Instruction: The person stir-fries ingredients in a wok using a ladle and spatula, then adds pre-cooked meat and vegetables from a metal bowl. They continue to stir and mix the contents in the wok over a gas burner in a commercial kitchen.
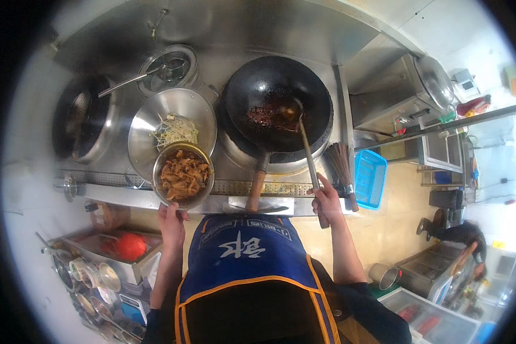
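My left hand (172, 221) grips the near rim of a metal bowl (157, 182) filled with brown sliced meat (184, 174). That bowl overlaps the near side of a wide steel basin (142, 129), where bean sprouts (176, 131) lie. In my right hand (327, 202) is the handle of a long metal ladle (308, 150). Its bowl rests inside a black wok (279, 71), in dark reddish oil with chopped bits (264, 116). The wok's wooden handle (256, 189) points towards me, with neither hand on it.
Left of the basin are a second wok (64, 124) with a perforated skimmer and a steel pot (189, 56) with a ladle across it. A bamboo wok brush (339, 163) and a blue plastic basket (370, 180) are at the right. Another person (456, 236) stands far right.
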`<state>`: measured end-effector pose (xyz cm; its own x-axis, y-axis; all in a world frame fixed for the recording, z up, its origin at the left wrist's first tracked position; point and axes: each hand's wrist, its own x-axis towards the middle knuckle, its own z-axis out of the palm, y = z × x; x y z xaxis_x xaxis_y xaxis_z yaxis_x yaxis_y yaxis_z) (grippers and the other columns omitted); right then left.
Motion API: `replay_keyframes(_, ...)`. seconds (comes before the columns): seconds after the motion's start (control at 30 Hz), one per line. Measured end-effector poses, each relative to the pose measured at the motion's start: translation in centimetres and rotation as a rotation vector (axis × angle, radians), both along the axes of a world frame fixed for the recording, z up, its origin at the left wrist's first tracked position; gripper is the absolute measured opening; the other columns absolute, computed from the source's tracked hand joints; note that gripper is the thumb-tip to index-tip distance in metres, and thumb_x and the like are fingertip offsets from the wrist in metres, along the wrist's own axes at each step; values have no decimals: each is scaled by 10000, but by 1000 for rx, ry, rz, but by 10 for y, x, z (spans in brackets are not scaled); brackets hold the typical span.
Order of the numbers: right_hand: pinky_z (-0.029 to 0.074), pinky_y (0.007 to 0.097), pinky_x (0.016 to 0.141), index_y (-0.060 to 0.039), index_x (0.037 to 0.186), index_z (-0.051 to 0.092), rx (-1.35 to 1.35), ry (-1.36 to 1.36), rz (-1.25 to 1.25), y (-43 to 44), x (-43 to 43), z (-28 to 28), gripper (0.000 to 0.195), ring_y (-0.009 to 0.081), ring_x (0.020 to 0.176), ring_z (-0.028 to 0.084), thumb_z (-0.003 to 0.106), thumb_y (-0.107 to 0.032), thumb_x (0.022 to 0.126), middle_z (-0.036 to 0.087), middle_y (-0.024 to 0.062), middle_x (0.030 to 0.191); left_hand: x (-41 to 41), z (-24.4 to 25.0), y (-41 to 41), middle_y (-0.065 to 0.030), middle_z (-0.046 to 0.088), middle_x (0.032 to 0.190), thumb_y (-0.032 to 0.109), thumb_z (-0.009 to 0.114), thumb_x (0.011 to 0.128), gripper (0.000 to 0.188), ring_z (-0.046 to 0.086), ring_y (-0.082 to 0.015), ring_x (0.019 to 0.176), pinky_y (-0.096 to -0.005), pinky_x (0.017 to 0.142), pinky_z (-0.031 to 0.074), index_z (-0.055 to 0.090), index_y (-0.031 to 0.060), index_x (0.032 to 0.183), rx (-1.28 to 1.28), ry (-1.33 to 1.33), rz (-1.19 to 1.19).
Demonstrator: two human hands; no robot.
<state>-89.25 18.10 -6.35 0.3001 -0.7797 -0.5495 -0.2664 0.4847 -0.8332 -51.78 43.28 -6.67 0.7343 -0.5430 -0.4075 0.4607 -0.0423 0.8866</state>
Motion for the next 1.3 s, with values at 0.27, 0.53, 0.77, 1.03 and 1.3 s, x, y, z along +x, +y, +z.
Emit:
replay_keyframes(0.27, 449, 259, 463, -160, 1565, 324, 231, -385, -95, 7, 15, -5, 580, 113, 537, 516, 487, -53, 1020, 682, 115, 987, -1, 12, -16, -87, 625, 902, 123, 565, 915, 236, 538, -166, 580, -309, 550, 463, 552, 7, 1120, -2, -12, -56)
replay_keyframes(0.53, 460, 241, 447, -154, 1564, 325, 50, -230, -110, 1, 35, -23, 571, 96, 545, 531, 496, -77, 1025, 678, 107, 992, -2, 10, -22, -79, 634, 919, 90, 552, 924, 223, 529, -147, 568, -281, 536, 460, 553, 3, 1129, -69, 61, -60)
replay_keyframes(0.77, 439, 229, 458, -130, 1543, 368, 116, -55, -52, 17, 6, 4, 559, 91, 566, 545, 488, -29, 1006, 703, 105, 981, -3, 17, -22, -76, 622, 878, 111, 538, 931, 219, 526, -148, 559, -283, 535, 459, 553, 3, 1121, -60, 14, -111)
replay_keyframes(1.03, 455, 258, 466, -157, 1557, 339, 297, -529, -93, 15, 26, -8, 556, 106, 570, 518, 484, -65, 1028, 670, 129, 1047, -1, 16, -28, -86, 637, 902, 88, 519, 933, 244, 529, -144, 566, -287, 532, 461, 549, -4, 1157, -120, 24, -155)
replay_keyframes(1.3, 441, 253, 453, -179, 1567, 324, -19, -263, -58, 8, 26, -19, 575, 102, 550, 504, 504, -84, 1029, 648, 103, 990, -5, 17, -40, -71, 594, 841, 111, 540, 942, 218, 534, -171, 585, -311, 552, 461, 532, 11, 1135, -49, -45, -169)
